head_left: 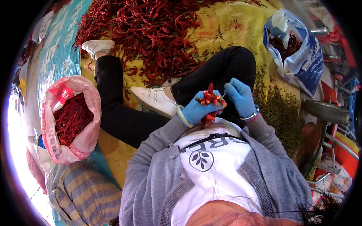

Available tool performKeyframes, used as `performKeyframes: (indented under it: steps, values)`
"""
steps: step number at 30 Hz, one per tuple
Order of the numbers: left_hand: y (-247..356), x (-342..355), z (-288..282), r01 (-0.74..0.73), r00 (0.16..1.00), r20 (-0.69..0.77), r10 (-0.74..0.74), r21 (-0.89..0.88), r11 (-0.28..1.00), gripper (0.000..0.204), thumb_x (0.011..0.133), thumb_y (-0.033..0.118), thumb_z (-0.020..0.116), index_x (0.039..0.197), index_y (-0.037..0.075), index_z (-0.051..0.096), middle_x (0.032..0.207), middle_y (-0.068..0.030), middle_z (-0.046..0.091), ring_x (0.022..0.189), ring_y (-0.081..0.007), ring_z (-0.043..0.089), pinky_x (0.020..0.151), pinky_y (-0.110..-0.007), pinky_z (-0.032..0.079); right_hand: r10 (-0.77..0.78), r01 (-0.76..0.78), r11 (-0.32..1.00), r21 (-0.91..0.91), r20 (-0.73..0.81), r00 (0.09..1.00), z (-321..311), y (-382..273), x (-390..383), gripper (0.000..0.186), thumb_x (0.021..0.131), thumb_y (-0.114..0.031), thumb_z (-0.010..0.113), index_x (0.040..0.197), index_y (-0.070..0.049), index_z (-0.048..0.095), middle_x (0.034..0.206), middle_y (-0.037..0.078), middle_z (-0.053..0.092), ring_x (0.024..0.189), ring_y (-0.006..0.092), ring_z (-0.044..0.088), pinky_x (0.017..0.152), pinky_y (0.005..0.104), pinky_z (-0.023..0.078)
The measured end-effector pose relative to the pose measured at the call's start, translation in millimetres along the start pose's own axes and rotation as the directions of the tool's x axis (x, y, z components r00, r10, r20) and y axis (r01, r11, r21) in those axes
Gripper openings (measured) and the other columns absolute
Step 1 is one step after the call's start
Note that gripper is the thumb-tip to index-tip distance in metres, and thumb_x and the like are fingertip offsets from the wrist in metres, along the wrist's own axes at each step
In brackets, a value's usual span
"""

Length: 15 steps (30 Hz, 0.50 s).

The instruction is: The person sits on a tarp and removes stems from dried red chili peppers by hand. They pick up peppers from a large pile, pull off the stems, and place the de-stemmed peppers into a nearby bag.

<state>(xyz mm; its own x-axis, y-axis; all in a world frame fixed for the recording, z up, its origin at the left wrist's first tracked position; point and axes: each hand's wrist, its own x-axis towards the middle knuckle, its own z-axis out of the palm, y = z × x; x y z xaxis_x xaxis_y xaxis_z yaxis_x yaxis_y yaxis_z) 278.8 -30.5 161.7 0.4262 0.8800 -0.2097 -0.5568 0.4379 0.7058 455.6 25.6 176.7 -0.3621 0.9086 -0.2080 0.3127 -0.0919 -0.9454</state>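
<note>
Seemingly the sorting is well short of done. Both hands wear blue gloves. The left hand (196,111) is clenched around a bunch of chillies (209,101), stem ends up and tips hanging below the fist, held just above the lap. The right hand (240,96), at 3 o'clock from the bunch, pinches a thin pale stem (224,95) at the bunch's edge with thumb and forefinger.

As for what is done: one pink sack (71,118) at 9 o'clock stands open and looks about full of red chillies, and one blue-and-white bag (296,47) at 2 o'clock holds a darker lot. What is left, by my judgement, is the greater part: one broad heap (151,34) lies spread over the yellow sheet (230,26) from 11 to 12 o'clock, beyond the two white shoes (155,100). A drift of green-brown stems (277,113) lies at 3 o'clock beside the knee.

Counted: two hands, one bunch, two bags, one heap, two shoes.
</note>
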Motion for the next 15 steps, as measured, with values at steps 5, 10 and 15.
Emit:
performKeyframes:
  steps: [5,10,15]
  values:
    - [-7,-2,-4,0.118,0.99,-0.078,-0.116,0.013,0.993,0.018,0.08,0.013,0.069,0.092,0.005,0.056,0.082,-0.0038,0.061,0.071,-0.0098,0.057,0.066,-0.023,0.047,-0.202,0.194,0.905,-0.378,0.02,0.979,-13,-22,-17,0.02,0.091,-0.017,0.055,0.078,-0.002,0.053,0.062,-0.003,0.046,0.057,0.0074,0.036,0.052,0.0229,0.033]
    - [-15,-5,-19,0.168,0.986,0.062,-0.157,-0.239,0.957,0.022,0.081,0.016,0.069,0.095,0.006,0.055,0.086,-0.0042,0.061,0.081,-0.0111,0.059,0.073,-0.024,0.047,0.003,-0.08,0.907,0.413,0.183,0.983,0,-29,-17,0.009,0.09,-0.01,0.053,0.095,-0.003,0.053,0.08,0.001,0.053,0.067,0.0068,0.049,0.059,0.0233,0.041]
    - [-15,-7,-22,0.177,0.984,-0.014,-0.179,-0.093,0.98,0.031,0.081,0.017,0.069,0.107,0.006,0.057,0.095,-0.005,0.064,0.085,-0.0124,0.061,0.077,-0.026,0.05,-0.085,0.077,0.995,0.067,0.128,0.988,19,-18,-15,0.007,0.089,-0.006,0.053,0.084,-0.001,0.053,0.073,-0.001,0.05,0.063,0.0074,0.047,0.058,0.0223,0.041]
